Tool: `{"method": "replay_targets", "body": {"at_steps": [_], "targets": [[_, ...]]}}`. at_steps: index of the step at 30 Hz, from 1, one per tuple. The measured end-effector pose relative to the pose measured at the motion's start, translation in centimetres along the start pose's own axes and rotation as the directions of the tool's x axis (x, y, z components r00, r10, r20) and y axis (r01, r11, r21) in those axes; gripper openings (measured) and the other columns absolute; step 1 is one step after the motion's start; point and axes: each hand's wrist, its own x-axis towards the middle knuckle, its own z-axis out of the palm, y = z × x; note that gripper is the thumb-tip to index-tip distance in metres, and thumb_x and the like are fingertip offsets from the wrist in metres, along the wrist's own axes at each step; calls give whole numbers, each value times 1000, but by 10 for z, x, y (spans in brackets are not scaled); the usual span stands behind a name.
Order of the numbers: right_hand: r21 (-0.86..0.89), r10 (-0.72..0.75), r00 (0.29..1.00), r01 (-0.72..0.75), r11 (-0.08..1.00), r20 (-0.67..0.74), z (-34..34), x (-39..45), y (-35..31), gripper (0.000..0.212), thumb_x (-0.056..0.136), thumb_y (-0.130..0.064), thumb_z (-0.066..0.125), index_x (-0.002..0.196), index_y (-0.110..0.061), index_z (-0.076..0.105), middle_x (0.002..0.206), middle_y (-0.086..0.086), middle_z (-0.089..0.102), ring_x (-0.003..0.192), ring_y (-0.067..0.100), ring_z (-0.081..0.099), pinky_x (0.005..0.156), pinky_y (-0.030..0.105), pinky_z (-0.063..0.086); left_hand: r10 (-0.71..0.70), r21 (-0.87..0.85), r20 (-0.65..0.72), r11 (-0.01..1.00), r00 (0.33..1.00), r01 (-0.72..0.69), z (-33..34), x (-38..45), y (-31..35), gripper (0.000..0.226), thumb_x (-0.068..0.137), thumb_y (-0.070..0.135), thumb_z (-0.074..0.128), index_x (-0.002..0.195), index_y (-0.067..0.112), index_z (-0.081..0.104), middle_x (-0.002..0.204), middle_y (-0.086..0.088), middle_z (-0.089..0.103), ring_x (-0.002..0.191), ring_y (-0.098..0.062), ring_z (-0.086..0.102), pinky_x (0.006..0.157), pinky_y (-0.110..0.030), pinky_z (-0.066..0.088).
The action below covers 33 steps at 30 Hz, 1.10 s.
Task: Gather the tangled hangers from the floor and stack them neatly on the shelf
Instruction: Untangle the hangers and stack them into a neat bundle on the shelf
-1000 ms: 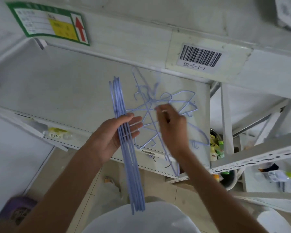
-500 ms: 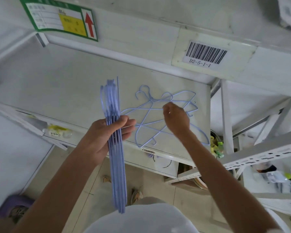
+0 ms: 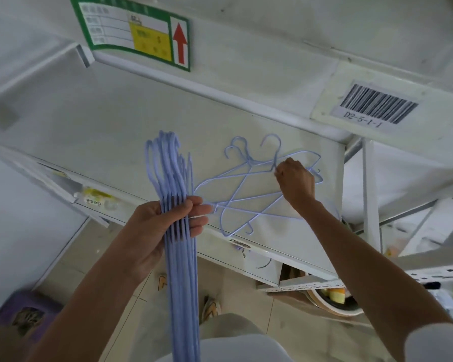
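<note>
Hangers [image 3: 249,189] flatter on shelf [image 3: 94,131] now

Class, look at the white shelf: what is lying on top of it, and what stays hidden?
On the white shelf lie a few loose blue hangers, crossed over each other. The right hand covers where some meet.

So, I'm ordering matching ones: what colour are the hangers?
Pale lavender-blue hangers, clearest in the head view.

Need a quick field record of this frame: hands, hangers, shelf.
left hand: shut on hanger bundle, held edge-on, hooks pointing up
right hand: pinching one of the loose hangers near its hook
loose hangers: several, crossed, lying flat on shelf
shelf: white, otherwise bare where visible
barcode label: on the beam above, reads D2-5-1-1
</note>
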Motion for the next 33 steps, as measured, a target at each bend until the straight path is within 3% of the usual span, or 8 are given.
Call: {"method": "replay_targets", "body": {"at_steps": [4, 8, 14, 22, 25, 27, 30, 33], "targets": [[15, -267, 961, 268, 963, -68, -13, 30, 5, 17, 100, -24, 63, 92, -10, 69, 98, 8, 65, 94, 34, 63, 79, 42, 45, -40, 12, -35, 999, 999, 40, -5, 3, -9, 29, 78, 29, 74, 100, 12, 83, 115, -19, 77, 99, -29, 77, 76, -30, 63], [18, -409, 911, 409, 912, 45, -13, 61, -4, 18, 103, -24, 58, 101, -10, 69, 105, 8, 64, 103, 31, 60, 84, 42, 48, -71, -24, -57, 997, 996, 70, -9, 2, -16, 26, 85, 20, 65, 102, 7, 80, 115, -21, 76, 97, -28, 78, 77, -31, 63], [-87, -383, 868, 429, 899, 316, 5, 75, -20, 22, 104, -27, 56, 117, -11, 63, 123, 13, 57, 116, 33, 57, 92, 43, 49, -67, -62, -123, 996, 990, 60, -20, -2, -15, 33, 85, 19, 61, 110, 1, 73, 112, -20, 77, 92, -25, 79, 72, -29, 63], [-183, -387, 875, 448, 875, 292, -5, 73, -14, 23, 101, -23, 55, 118, -10, 65, 117, 12, 67, 113, 34, 61, 96, 41, 44, -38, -71, -149, 997, 988, 28, -23, -7, -12, 29, 84, 19, 64, 105, 4, 77, 113, -21, 77, 95, -26, 78, 75, -29, 63], [-89, -318, 925, 342, 936, 211, -44, 67, -5, 23, 101, -32, 59, 106, -14, 71, 110, 9, 69, 109, 31, 64, 92, 40, 44, -25, -96, -134, 995, 991, 12, -22, -5, -6, 26, 84, 19, 64, 102, 6, 79, 113, -20, 77, 95, -26, 79, 74, -28, 63], [171, -205, 963, 176, 970, 173, -70, 52, -2, 18, 97, -32, 66, 93, -15, 71, 94, 6, 75, 91, 28, 70, 81, 39, 53, -11, -114, -117, 993, 993, -2, -21, -1, -1, 29, 86, 17, 63, 108, 2, 75, 114, -20, 77, 93, -25, 79, 75, -28, 62], [610, -94, 952, -110, 785, 292, -103, 16, -16, 23, 97, -26, 67, 84, -7, 63, 63, -1, 71, 50, 20, 59, 51, 26, 47, 19, -128, -90, 991, 996, -30, -15, 8, 4, 30, 87, 16, 61, 111, 0, 71, 113, -20, 77, 92, -24, 79, 74, -28, 62], [712, 11, 943, -259, 653, 333, -122, -23, -41, 21, 97, -24, 69, 85, -7, 66, 57, -5, 61, 50, 13, 46, 46, 22, 37, 28, -125, -74, 991, 997, -37, -2, 16, 4, 29, 87, 16, 63, 108, -1, 72, 110, -19, 78, 92, -24, 79, 73, -27, 63]]}}
